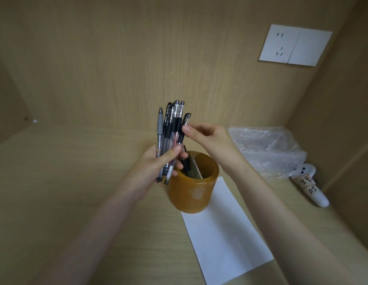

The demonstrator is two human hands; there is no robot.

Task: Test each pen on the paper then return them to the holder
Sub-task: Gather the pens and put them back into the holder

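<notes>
Left hand (158,161) raised over the desk (76,182), fingers and thumb curled round the lower half of a bundle of pens (168,128). Long axes of the bundle near vertical, leaning slightly to the right and fanned a little at the top. Capped ends upward, opposite ends protruding below the palm, just beside the left rim of the holder (192,184).

Right hand (210,138) at the right of the bundle, thumb and forefinger pinched on the rightmost pen (184,128) just under its cap; remaining fingers loosely bent behind. Same pen also caught lower down among the left fingertips, cap up, lower end hidden by those fingers.

Holder amber, cylindrical, upright, mouth facing up, set at the far end of the paper (226,233); dark item inside, not identifiable. Paper white, flat on the desk, long axis running from the holder toward the near right.

Crumpled bubble wrap (267,149) at the far right, a white object (311,186) with handwritten labels near it, a wall socket (295,45) above.
</notes>
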